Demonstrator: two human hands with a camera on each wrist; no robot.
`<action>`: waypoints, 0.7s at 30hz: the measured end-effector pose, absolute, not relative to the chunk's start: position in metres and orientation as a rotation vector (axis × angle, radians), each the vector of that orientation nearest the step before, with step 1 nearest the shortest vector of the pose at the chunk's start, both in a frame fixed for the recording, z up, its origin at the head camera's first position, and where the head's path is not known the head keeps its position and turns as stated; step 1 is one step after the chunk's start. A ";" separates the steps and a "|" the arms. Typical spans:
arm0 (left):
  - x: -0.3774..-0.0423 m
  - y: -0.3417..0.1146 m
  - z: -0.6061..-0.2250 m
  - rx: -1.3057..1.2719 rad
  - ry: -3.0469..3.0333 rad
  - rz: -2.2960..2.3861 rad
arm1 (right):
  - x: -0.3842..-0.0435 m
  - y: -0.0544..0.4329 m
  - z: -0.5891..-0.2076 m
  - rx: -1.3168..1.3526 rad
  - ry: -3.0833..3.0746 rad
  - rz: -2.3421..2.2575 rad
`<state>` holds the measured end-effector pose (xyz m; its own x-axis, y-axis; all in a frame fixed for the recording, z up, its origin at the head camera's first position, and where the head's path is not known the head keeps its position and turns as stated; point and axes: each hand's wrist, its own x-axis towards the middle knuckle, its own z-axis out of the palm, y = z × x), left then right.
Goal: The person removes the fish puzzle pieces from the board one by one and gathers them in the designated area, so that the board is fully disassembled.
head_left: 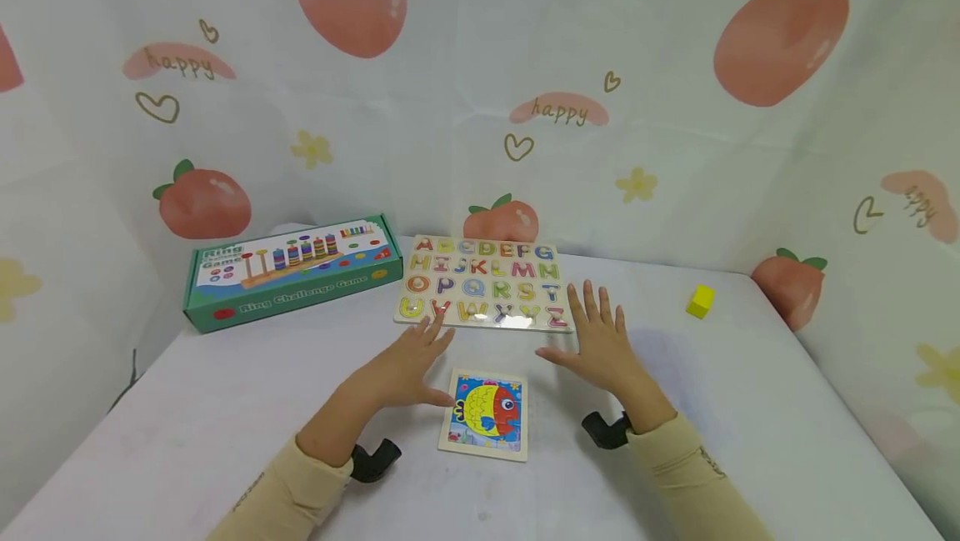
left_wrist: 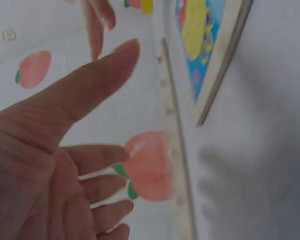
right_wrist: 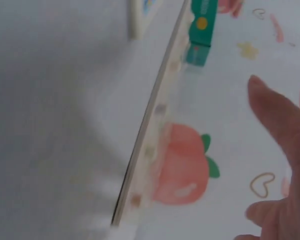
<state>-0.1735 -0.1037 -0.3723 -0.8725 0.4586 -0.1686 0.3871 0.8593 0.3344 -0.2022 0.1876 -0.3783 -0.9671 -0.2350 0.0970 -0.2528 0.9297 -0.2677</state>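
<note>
My left hand (head_left: 407, 364) hovers with spread fingers at the upper left of a small fish jigsaw puzzle (head_left: 486, 416) in a wooden frame. On the other side, my right hand (head_left: 600, 347) is held over the table with its fingers apart, near the lower right corner of the alphabet board (head_left: 487, 283). Neither hand holds anything. The left wrist view shows the left thumb (left_wrist: 100, 80) stretched out, with the puzzle's edge (left_wrist: 222, 65) beyond it. In the right wrist view the right hand (right_wrist: 290, 165) is partly cut off by the frame.
A green Ring Challenge Game box (head_left: 296, 270) lies at the back left. Toward the back right sits a yellow block (head_left: 701, 301). Behind the white table (head_left: 247, 408) hangs a peach-patterned cloth (head_left: 450, 107). Black wrist mounts (head_left: 375, 461) stick out under the sleeves.
</note>
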 end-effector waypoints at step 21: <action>-0.174 -0.089 -0.408 0.733 2.753 0.784 | -0.201 0.092 -0.379 0.744 -3.264 1.162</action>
